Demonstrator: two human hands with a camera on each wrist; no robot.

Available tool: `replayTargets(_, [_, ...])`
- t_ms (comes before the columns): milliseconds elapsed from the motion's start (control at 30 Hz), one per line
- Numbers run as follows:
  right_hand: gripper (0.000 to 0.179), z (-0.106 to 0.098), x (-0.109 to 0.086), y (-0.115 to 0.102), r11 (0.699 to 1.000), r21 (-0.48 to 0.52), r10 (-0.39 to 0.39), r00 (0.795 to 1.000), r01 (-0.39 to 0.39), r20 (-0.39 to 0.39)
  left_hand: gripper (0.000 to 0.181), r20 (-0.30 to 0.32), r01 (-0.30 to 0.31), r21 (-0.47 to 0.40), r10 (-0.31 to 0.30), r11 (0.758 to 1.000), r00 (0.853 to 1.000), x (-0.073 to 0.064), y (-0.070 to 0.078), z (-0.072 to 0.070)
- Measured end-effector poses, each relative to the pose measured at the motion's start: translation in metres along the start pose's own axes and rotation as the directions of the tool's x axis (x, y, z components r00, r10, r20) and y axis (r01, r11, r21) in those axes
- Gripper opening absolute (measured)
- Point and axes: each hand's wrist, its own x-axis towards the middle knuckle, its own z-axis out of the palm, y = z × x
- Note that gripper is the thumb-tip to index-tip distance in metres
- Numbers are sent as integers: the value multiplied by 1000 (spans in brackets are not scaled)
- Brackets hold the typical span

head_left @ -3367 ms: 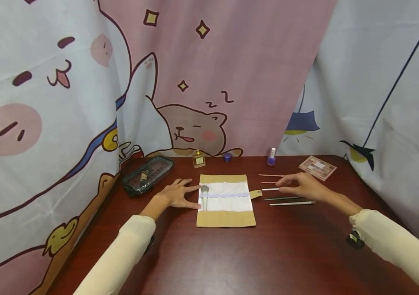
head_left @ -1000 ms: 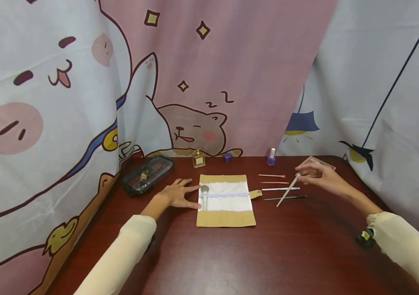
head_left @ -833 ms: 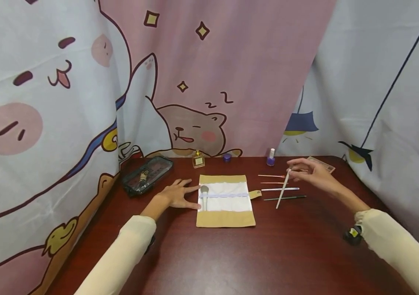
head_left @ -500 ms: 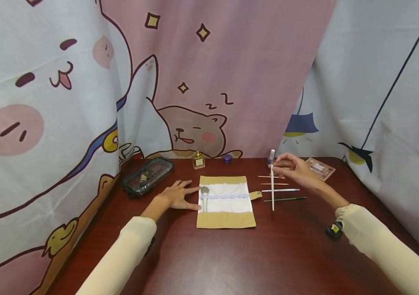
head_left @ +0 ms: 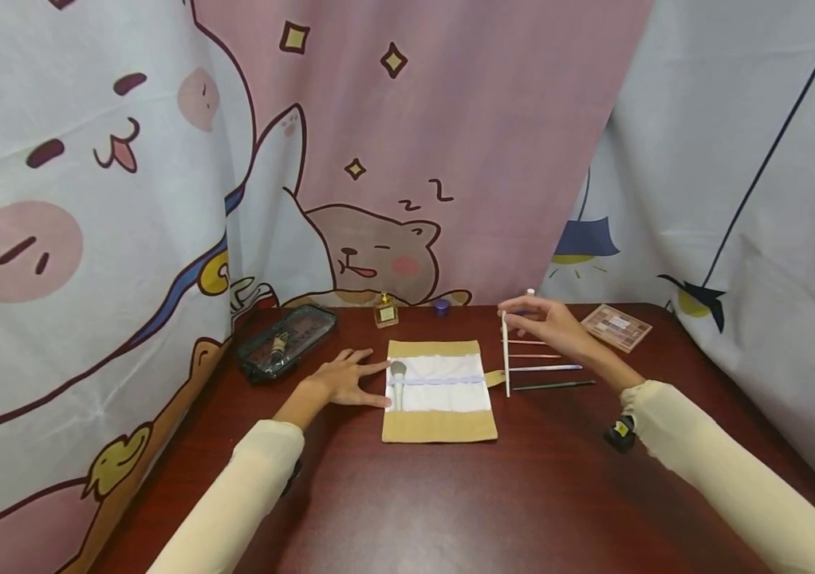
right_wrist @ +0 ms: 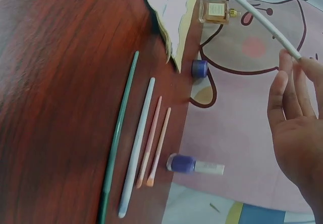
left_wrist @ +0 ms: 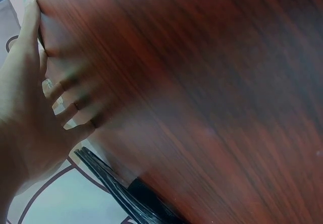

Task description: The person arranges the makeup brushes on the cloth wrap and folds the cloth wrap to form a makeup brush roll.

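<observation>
My left hand (head_left: pixel 339 379) lies with fingers spread on the table, thumb and index fingertips at the left edge of an unrolled tan and white brush roll (head_left: pixel 440 427). Tucked under the roll's lilac band is a makeup brush (head_left: pixel 399 388) with a fluffy grey head. Just right of the roll, my right hand (head_left: pixel 551 325) pinches a slim white makeup brush (head_left: pixel 505 359) by its upper end. The brush hangs almost upright, overlapping the roll's tan strap (head_left: pixel 495 378) in the head view. My fingers hide its top end.
Several thin brushes, including a green one (right_wrist: pixel 117 128), lie in a row right of the roll. Behind stand a perfume bottle (head_left: pixel 385 311), a purple jar (head_left: pixel 441 306) and purple nail polish (right_wrist: pixel 182 163). A palette (head_left: pixel 618 327) lies right, a clear black-edged pouch (head_left: pixel 293 339) left.
My right hand has lifted the white brush from the front of the row, swung it upright and carried it left to the strap. My left hand has stayed in place.
</observation>
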Motion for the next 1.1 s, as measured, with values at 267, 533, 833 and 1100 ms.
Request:
replayTargets(267, [33, 19, 26, -7, 998, -47, -35, 999, 34, -17, 93, -7, 5, 0, -5, 1000, 1000, 0, -1, 1])
replayTargets(533, [33, 38, 52, -4, 998, -53, -23, 999, 22, -23, 93, -30, -13, 1, 13, 1000, 999, 2, -2, 3])
replayTargets(833, [36, 63, 75, 1, 998, -55, -9, 997, 5, -74, 94, -19, -13, 12, 13, 1000, 1000, 3, -3, 0])
replayTargets(1100, [28, 90, 91, 7, 998, -69, 1, 996, -8, -90, 93, -30, -28, 4, 28, 1000, 999, 2, -4, -2])
